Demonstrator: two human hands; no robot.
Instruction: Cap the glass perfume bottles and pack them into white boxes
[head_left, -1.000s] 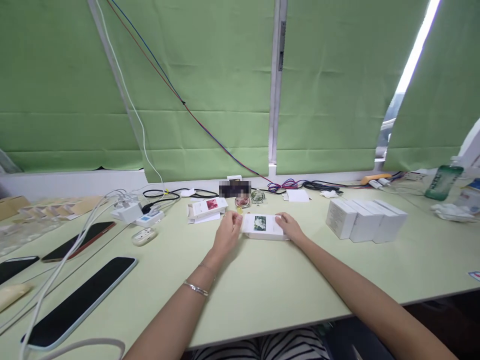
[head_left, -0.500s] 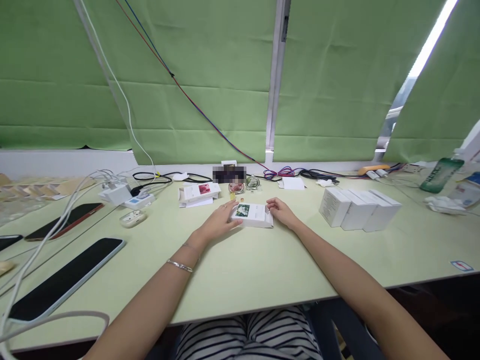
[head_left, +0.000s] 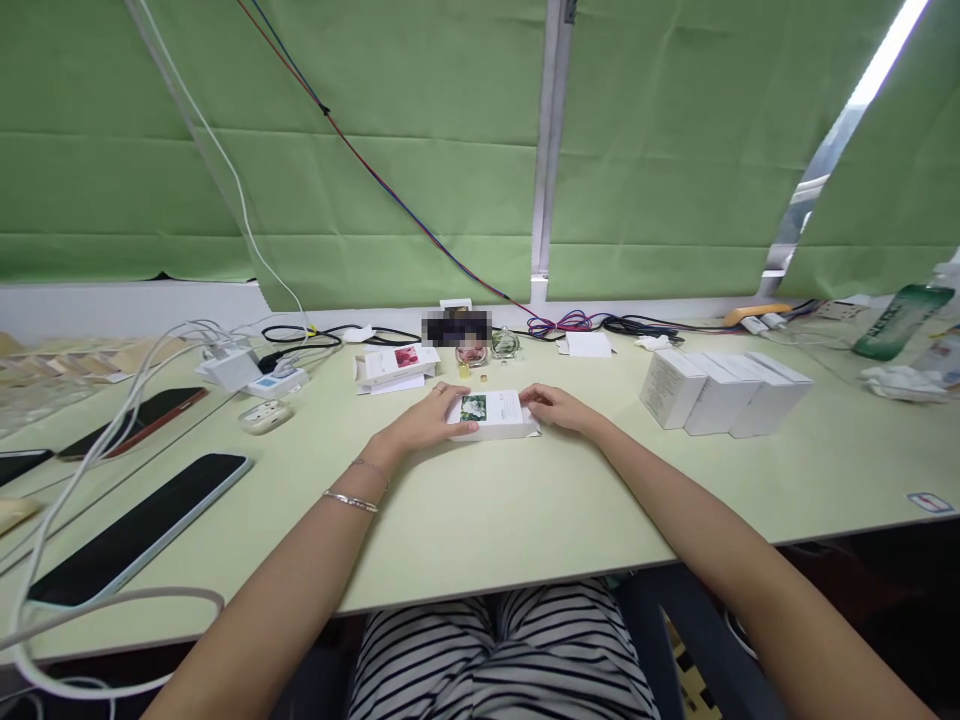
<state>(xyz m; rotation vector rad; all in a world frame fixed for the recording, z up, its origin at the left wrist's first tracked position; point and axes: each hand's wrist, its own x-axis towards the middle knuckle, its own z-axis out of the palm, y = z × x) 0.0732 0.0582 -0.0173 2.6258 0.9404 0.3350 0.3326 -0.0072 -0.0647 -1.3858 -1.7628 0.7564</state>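
A small flat white carton (head_left: 504, 408) with a picture of white flowers on green leaves lies on the table before me. My left hand (head_left: 421, 418) grips its left end, thumb along the near side and fingers at the far side. At the right end, my right hand (head_left: 561, 408) has its fingers curled against the carton's end flap, which sticks out a little near the front corner. The fingertips' exact hold there is partly hidden. Just beyond the carton are a small yellow piece (head_left: 463, 370) and clear glass-like bottles (head_left: 505, 345).
Several white boxes (head_left: 724, 392) stand in a row at the right. A carton with a red picture (head_left: 397, 364) lies behind my left hand. Phones (head_left: 142, 530), an earbud case (head_left: 265, 416) and white cables occupy the left. A green bottle (head_left: 904, 320) stands far right.
My right hand has moved left, its fingers closing in on the carton's right end and flap. My left hand keeps its grip. The whole view has shifted slightly.
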